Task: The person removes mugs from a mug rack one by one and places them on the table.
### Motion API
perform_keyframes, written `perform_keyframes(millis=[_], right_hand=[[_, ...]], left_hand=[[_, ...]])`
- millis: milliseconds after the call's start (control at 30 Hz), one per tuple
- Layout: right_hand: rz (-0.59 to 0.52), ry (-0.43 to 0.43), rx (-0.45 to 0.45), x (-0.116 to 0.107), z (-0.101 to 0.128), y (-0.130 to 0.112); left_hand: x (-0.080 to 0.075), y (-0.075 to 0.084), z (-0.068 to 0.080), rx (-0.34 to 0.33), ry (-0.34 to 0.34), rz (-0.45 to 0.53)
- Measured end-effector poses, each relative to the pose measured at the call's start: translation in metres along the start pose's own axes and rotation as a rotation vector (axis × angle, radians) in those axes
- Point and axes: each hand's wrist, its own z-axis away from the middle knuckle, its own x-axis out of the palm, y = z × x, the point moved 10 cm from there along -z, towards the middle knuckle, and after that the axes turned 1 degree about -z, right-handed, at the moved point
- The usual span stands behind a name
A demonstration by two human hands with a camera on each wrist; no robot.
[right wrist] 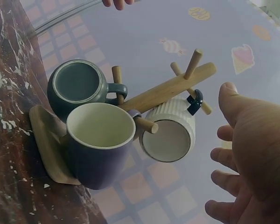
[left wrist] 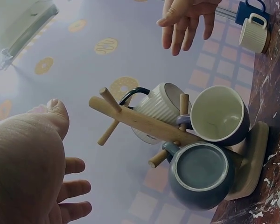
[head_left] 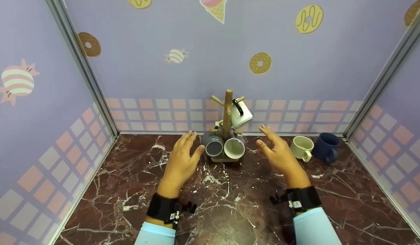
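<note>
Near the back of the dark red bench point(head_left: 223, 204), a wooden mug stand point(head_left: 227, 117) is seen, and it is taken as the middle of the clock, with twelve o'clock toward the back wall point(head_left: 196, 75). At seven o'clock, a grey mug point(head_left: 213, 146) is hung on a low peg, and its round bottom is turned to the person. At five o'clock, a purple mug point(head_left: 234, 149) is hung beside it, with its pale inside shown. At one o'clock, a white ribbed mug point(head_left: 243, 118) is hung higher up by its black handle, and it is tilted.

At eight o'clock, the left hand point(head_left: 181, 154) is held just beside the grey mug. Its fingers are stretched out, and the thumb is spread away from them. At four o'clock, the right hand point(head_left: 279, 154) is held near the purple mug but apart from it. Its fingers are loosely spread, with the thumb apart too.

Farther out, between three and four o'clock, a cream mug point(head_left: 301, 148) and a dark blue mug point(head_left: 325, 147) are stood upright, side by side.
</note>
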Motion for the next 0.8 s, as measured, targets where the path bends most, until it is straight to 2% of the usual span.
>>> perform_keyframes(millis=[167,400,567,800], right_hand=[[0.052,-0.034,0.031,-0.014,-0.017,-0.018],[0.081,-0.057,-0.011,-0.024,-0.06,-0.065],[0.114,-0.076,-0.02,-0.024,-0.09,-0.089],[0.184,-0.101,-0.03,-0.015,-0.124,-0.107]], left_hand=[[0.002,0.001,-0.001,0.008,0.005,-0.001],[0.0,-0.001,0.0,0.01,0.009,-0.01],[0.001,0.0,0.001,-0.001,-0.001,0.006],[0.002,0.004,0.001,0.005,0.004,0.004]])
